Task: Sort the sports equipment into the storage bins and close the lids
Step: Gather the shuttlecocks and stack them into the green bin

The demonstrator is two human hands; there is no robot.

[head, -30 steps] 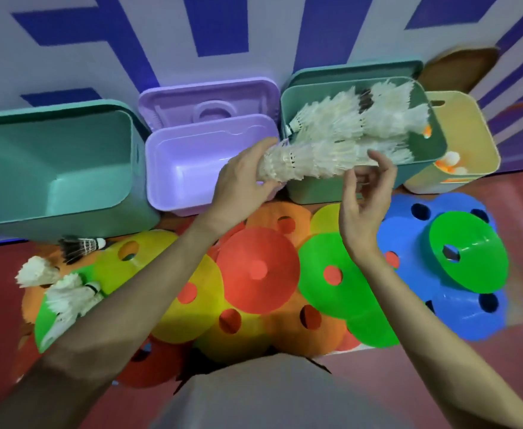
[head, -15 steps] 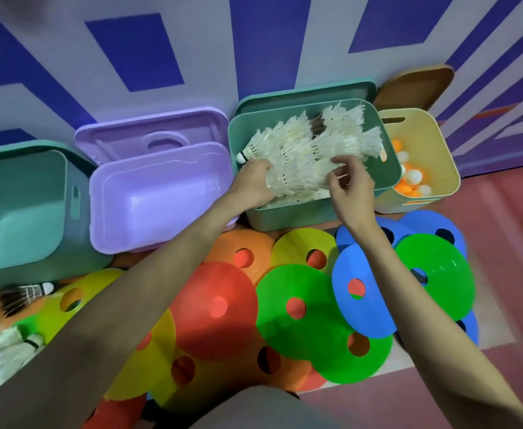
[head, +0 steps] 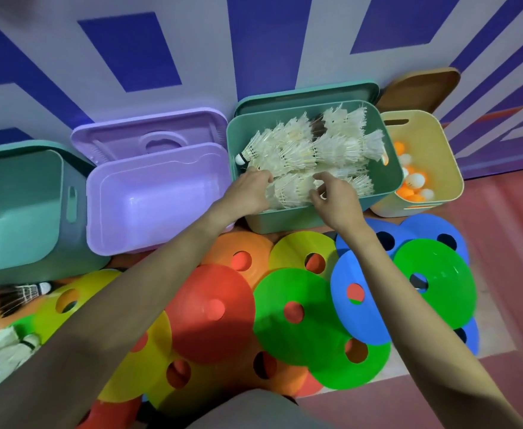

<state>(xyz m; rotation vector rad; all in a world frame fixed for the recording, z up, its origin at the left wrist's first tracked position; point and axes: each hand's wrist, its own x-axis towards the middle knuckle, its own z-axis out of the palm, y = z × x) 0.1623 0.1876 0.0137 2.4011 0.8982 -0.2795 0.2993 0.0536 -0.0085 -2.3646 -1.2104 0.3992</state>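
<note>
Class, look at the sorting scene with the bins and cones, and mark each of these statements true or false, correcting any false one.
1. White shuttlecocks lie in the green bin. True.
2. The purple bin is full of cones. False: nothing shows inside it.
3. The yellow bin holds orange and white balls. True.
4. The left hand rests on a blue cone. False: it grips shuttlecocks in the green bin.
5. The right hand is also at the shuttlecocks. True.
6. All cones are binned. False: they lie on the floor.
</note>
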